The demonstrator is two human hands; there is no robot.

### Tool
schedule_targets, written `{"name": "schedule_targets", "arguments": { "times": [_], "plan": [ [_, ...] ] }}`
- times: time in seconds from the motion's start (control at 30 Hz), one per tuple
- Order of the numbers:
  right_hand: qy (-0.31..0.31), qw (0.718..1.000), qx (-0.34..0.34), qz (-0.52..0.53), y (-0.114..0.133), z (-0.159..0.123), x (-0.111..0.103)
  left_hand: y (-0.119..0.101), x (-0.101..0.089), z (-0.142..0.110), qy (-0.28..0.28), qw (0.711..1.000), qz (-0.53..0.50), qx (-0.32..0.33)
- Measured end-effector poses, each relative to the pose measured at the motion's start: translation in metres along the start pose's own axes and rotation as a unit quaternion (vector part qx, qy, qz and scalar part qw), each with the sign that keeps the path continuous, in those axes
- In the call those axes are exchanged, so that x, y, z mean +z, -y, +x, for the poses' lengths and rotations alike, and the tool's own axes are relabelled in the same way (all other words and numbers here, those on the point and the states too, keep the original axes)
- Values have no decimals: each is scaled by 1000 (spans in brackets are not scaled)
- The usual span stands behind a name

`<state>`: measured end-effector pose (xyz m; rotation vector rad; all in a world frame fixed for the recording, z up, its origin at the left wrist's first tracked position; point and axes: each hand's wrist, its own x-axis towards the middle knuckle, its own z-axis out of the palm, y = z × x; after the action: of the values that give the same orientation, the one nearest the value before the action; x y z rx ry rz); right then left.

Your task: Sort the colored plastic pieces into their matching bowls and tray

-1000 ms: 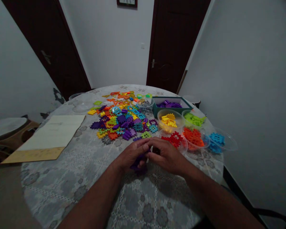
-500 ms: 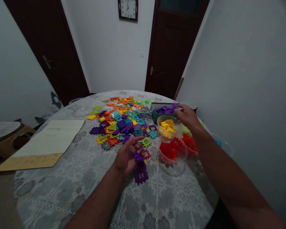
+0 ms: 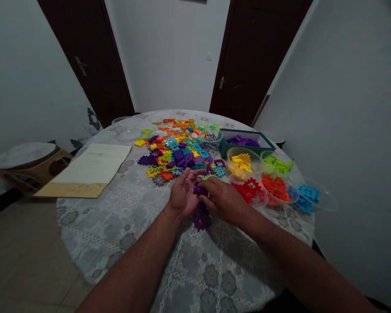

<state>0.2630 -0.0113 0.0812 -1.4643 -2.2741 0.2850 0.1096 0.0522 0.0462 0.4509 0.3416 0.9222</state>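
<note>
Purple interlocking blocks (image 3: 202,219) hang as the right hand (image 3: 224,199) pinches them tight between its fingers (image 3: 209,192), left hand (image 3: 183,193) open, palm up beside them!

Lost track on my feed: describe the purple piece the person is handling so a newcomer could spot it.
On the round cloth-covered table, find the left hand and right hand meeting just in front of the heap of coloured plastic pieces. The joined purple pieces hang from between those hands, low over the cloth. Unlike the purple pieces in the teal box, these are in hand.
</note>
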Motion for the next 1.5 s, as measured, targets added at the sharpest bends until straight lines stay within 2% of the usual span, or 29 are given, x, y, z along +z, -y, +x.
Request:
{"name": "schedule_targets", "arguments": {
  "times": [0.1, 0.17, 0.23, 0.3, 0.37, 0.4, 0.43, 0.47, 0.53, 0.6, 0.67, 0.7, 0.77, 0.87, 0.9, 0.97, 1.03, 1.07, 1.13, 1.2, 1.23, 1.33, 1.43, 1.5],
  "plan": [
    [-7, 1000, 19, 9, -3, 4, 2, 0, -1, 1, 9, 1000, -5, -1],
    [-10, 998, 29, 50, -7, 4, -10, -1, -1, 2, 1, 1000, -4, 16],
    [0, 994, 54, 95, -15, 3, -29, -2, -3, 5, -15, 999, 6, 41],
    [40, 987, 86, 133, -29, 5, -52, -2, -5, 7, -39, 996, 21, 72],
    [89, 972, 124, 179, -52, 10, -74, -2, -8, 10, -66, 991, 38, 107],
    [93, 964, 145, 203, -66, 15, -84, -2, -10, 12, -78, 988, 46, 122],
    [68, 958, 169, 223, -82, 21, -94, -2, -12, 13, -89, 986, 53, 134],
    [10, 952, 194, 237, -98, 26, -102, -2, -14, 14, -99, 983, 59, 143],
    [-170, 926, 241, 237, -127, 35, -116, -2, -17, 17, -113, 979, 69, 154],
    [-336, 878, 271, 209, -143, 36, -123, -3, -18, 18, -126, 976, 77, 158],
    [-410, 852, 267, 186, -139, 27, -120, -3, -20, 19, -137, 973, 89, 162],
    [-414, 856, 254, 178, -129, 18, -114, -3, -20, 19, -141, 971, 97, 166],
    [-368, 890, 212, 169, -95, -6, -95, -1, -21, 19, -146, 966, 119, 178],
    [-184, 966, 132, 127, -31, -45, -54, 0, -22, 20, -135, 954, 183, 196],
    [-125, 981, 90, 121, -12, -56, -39, 0, -22, 19, -128, 948, 217, 195],
    [-26, 993, 60, 99, 14, -71, -11, -3, -20, 17, -109, 932, 298, 174],
    [33, 994, 85, 60, 24, -78, 12, -10, -16, 9, -66, 901, 407, 131],
    [50, 992, 108, 38, 25, -79, 20, -13, -14, 3, -30, 875, 471, 107],
    [67, 987, 148, 0, 22, -77, 30, -19, -11, -13, 69, 794, 601, 64],
    [73, 983, 167, -20, 16, -73, 35, -21, -13, -32, 167, 694, 698, 46],
    [73, 983, 169, -22, 13, -70, 37, -19, -16, -40, 191, 654, 731, 42],
    [68, 983, 167, -19, 6, -59, 43, -8, -33, -55, 196, 568, 797, 54],
    [56, 985, 164, -16, 1, -43, 52, 1, -54, -48, 138, 507, 842, 118],
    [45, 988, 149, 5, -2, -31, 56, 1, -66, -39, 85, 480, 858, 162]
  ]
}}
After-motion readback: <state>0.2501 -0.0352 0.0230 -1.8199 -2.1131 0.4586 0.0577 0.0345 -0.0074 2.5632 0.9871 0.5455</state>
